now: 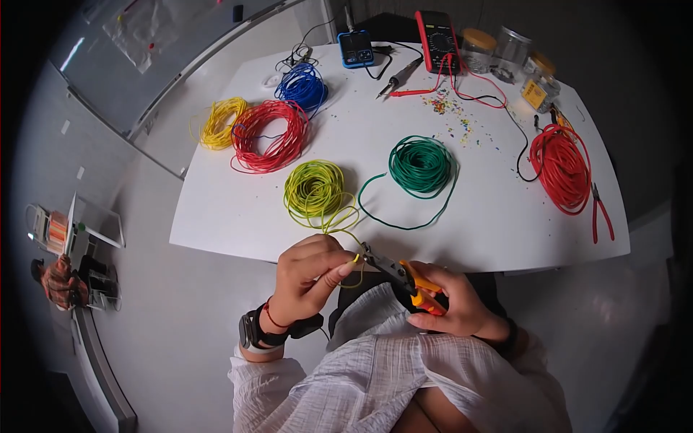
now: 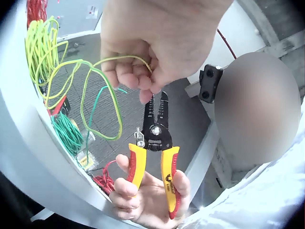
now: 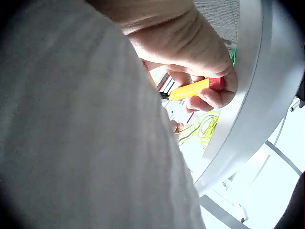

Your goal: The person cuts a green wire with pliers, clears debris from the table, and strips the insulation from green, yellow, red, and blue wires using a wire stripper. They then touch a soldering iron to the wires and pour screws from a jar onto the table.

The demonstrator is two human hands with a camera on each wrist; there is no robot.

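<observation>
My left hand (image 1: 312, 280) pinches the end of a yellow-green wire (image 2: 116, 125) between thumb and fingers, just past the table's front edge. The wire loops back to its coil (image 1: 297, 189) on the table. My right hand (image 1: 462, 309) grips wire strippers (image 2: 167, 171) by their yellow-and-red handles. In the left wrist view, the black jaws point at the left fingertips and stand a little apart, as do the handles. The pinched wire end is partly hidden by the left fingers. A sleeve (image 3: 95, 124) covers much of the right wrist view.
Coils of green (image 1: 420, 166), red (image 1: 268, 137), blue (image 1: 302, 88) and yellow wire (image 1: 222, 124) lie on the white table (image 1: 231, 216). A red multimeter (image 1: 437, 42), a soldering iron (image 1: 401, 76) and jars (image 1: 511, 52) stand behind. At right are another red coil (image 1: 561, 173) and red-handled pliers (image 1: 602, 216).
</observation>
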